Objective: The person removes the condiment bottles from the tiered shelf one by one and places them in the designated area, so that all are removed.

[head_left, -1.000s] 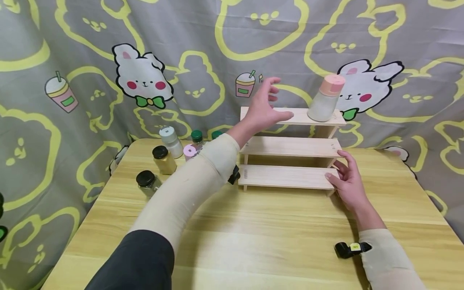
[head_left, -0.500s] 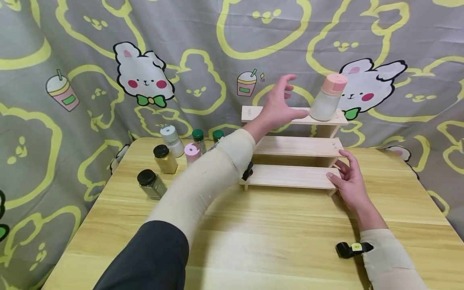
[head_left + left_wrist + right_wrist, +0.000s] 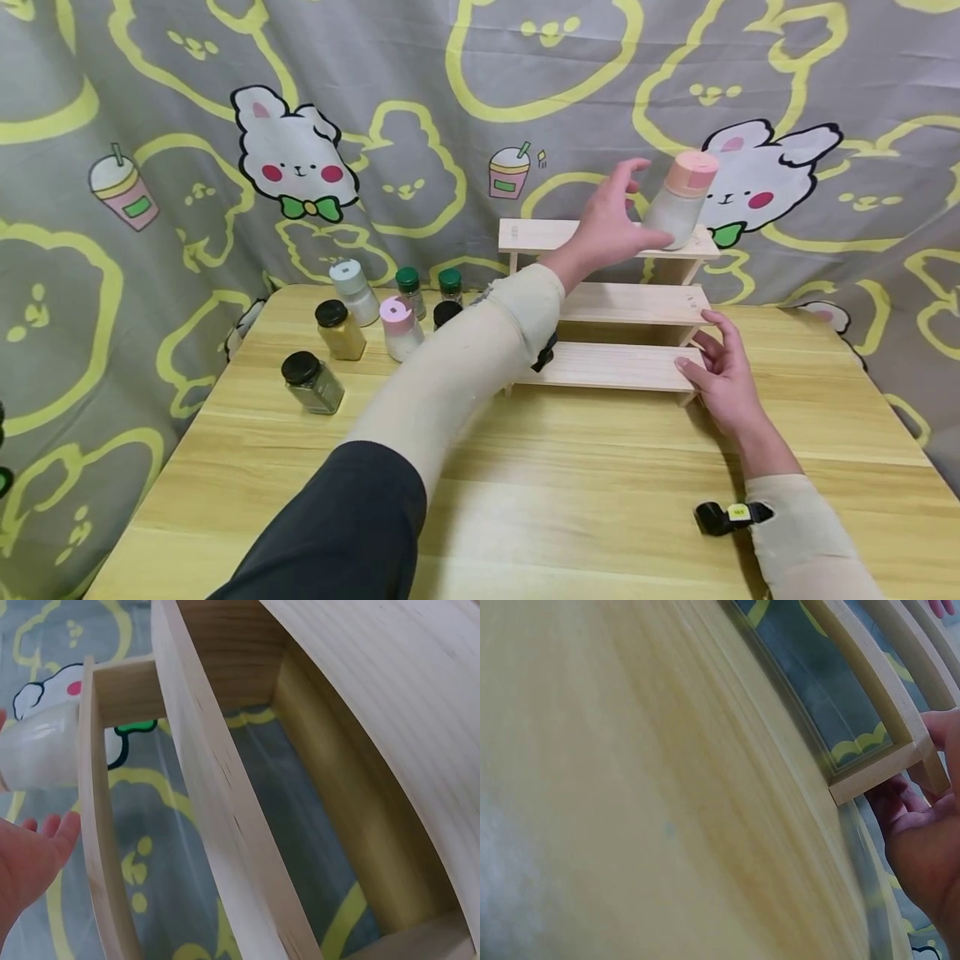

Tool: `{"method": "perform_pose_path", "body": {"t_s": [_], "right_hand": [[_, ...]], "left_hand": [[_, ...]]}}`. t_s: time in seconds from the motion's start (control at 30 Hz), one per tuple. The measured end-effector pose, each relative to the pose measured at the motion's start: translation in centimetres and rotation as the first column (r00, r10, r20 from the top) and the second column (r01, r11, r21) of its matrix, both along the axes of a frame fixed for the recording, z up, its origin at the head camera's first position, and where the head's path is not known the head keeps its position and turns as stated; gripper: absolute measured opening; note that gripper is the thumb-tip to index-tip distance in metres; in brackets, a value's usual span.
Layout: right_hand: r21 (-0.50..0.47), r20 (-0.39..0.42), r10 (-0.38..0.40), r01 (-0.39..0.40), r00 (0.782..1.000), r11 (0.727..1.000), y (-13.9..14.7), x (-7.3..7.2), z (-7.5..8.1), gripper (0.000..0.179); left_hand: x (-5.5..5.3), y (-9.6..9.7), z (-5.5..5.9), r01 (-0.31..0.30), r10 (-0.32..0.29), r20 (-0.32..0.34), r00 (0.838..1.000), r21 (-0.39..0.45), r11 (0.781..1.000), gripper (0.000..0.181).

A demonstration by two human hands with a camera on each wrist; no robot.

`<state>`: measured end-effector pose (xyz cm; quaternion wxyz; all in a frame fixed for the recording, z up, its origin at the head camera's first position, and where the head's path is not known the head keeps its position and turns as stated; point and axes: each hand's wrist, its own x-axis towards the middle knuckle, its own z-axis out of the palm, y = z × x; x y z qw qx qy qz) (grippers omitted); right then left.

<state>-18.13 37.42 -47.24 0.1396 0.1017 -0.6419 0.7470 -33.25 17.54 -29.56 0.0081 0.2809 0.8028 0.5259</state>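
Observation:
A three-tier wooden shelf rack [image 3: 626, 302] stands on the table. On the right of its top tier is a frosted, cone-shaped seasoning bottle [image 3: 681, 207] with a pink cap. My left hand [image 3: 609, 227] is spread beside this bottle, thumb overlapping its base in the head view. In the left wrist view, a gap shows between those fingers [image 3: 56, 834] and the bottle. Meanwhile my right hand [image 3: 723, 385] grips the rack's lower right end, thumb at the bottom tier. From the right wrist, the same hand [image 3: 926, 840] wraps the rack's corner, some fingers hidden behind wood.
Left of the rack stand several jars: a black-lidded one [image 3: 315, 385], a yellow-filled jar [image 3: 343, 335], a white-capped bottle [image 3: 356, 296], a pink-capped bottle [image 3: 401, 331] and green-lidded jars [image 3: 409, 289]. A patterned curtain [image 3: 420, 67] hangs behind the table [image 3: 585, 492].
My left hand has moved right along the top tier, up to the pink-capped bottle. More of the jars show behind the arm. The right hand stays on the rack.

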Motion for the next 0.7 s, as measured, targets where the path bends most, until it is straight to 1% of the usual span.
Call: {"method": "perform_pose_path", "body": {"t_s": [0.13, 0.47, 0.57, 0.7], "right_hand": [[-0.005, -0.007, -0.004, 0.003, 1.0, 1.0, 0.2, 0.2, 0.2, 0.075], [0.004, 0.003, -0.004, 0.004, 1.0, 1.0, -0.1, 0.2, 0.2, 0.076], [0.007, 0.006, -0.006, 0.006, 1.0, 1.0, 0.0, 0.2, 0.1, 0.076], [0.009, 0.004, -0.006, 0.006, 1.0, 1.0, 0.1, 0.1, 0.0, 0.076]], "left_hand": [[0.0, 1.1, 0.1, -0.007, 0.007, -0.013, 1.0, -0.017, 1.0, 0.098], [-0.2, 2.7, -0.1, -0.073, 0.071, -0.039, 0.997, -0.061, 0.995, 0.1], [-0.2, 3.1, -0.2, -0.075, 0.072, -0.046, 0.996, -0.064, 0.995, 0.1], [-0.2, 3.6, -0.4, -0.07, 0.067, -0.061, 0.996, -0.048, 0.996, 0.098]]}}
